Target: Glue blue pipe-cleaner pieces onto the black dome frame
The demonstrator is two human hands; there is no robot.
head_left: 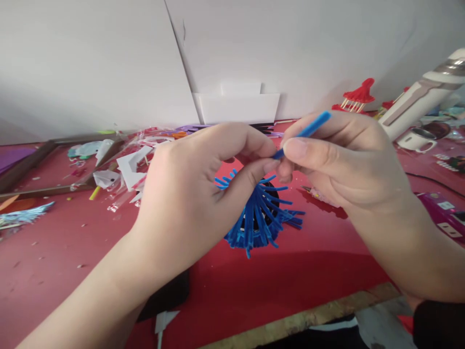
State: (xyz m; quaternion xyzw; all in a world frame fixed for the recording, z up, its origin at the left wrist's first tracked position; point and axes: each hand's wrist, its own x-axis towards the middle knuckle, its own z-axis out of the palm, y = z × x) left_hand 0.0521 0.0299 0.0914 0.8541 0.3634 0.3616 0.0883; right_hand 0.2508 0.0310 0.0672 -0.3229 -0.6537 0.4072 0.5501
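Observation:
Both my hands meet above the red table, pinching one short blue pipe cleaner point(314, 125). My left hand point(189, 189) grips its lower end between thumb and fingertips. With thumb and forefinger, my right hand point(348, 155) holds it farther up, and the free end sticks out toward the upper right. Below them on the table sits a spray of blue pipe cleaners point(256, 213) fanning out from a middle, with a black round part partly visible beneath. My left hand hides some of this spray.
A white vacuum flask point(417, 97), a white mug point(416, 140) and a red craft piece with sticks point(358, 97) stand at right. Packets and paper scraps point(127, 169) lie at left. A black flat object point(169, 291) is under my left wrist. The table's front edge point(308, 317) is near me.

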